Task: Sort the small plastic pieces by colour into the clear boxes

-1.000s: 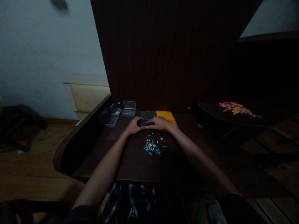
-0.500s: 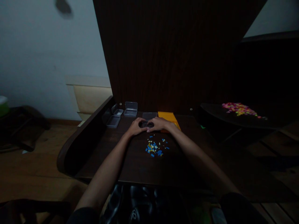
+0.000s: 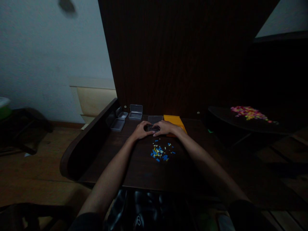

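Note:
Both my hands rest on a small clear plastic box point(image 3: 154, 121) at the back of a dark wooden table point(image 3: 144, 166). My left hand point(image 3: 140, 130) curls round its left side and my right hand point(image 3: 164, 127) lies over its right side, fingers bent on it. Just in front of them lies a scatter of small blue, yellow and white pieces point(image 3: 160, 150). An orange flat box point(image 3: 175, 120) lies behind my right hand.
Three more clear plastic boxes point(image 3: 135, 111) sit at the table's back left beside a raised curved edge point(image 3: 81, 141). A dark wooden panel stands behind. A side table point(image 3: 243, 123) at right holds a heap of pink and yellow pieces point(image 3: 247, 112). Wooden floor surrounds.
The view has drifted a little, so everything sits slightly further right. My hands stay on the clear box and the pieces lie as before.

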